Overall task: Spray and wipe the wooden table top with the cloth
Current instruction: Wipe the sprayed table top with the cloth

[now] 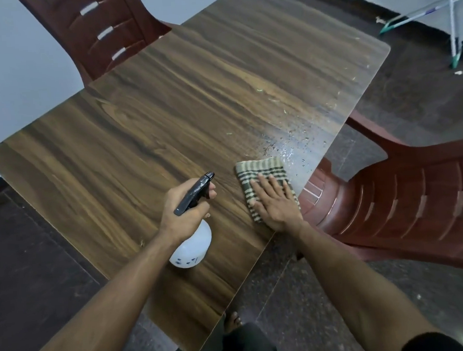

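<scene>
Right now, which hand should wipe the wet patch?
Right. The right hand already lies flat on the striped cloth, and the spray droplets sit just beyond the cloth's far edge. The left hand is busy gripping the spray bottle.

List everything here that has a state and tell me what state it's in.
Table: wet with spray droplets by the right edge, dry elsewhere.
Cloth: folded, flat on the table, pressed down.
Bottle: held above the table, nozzle pointing away.
Left hand: grips the bottle's trigger head.
Right hand: flat on the cloth, fingers straight.
</scene>
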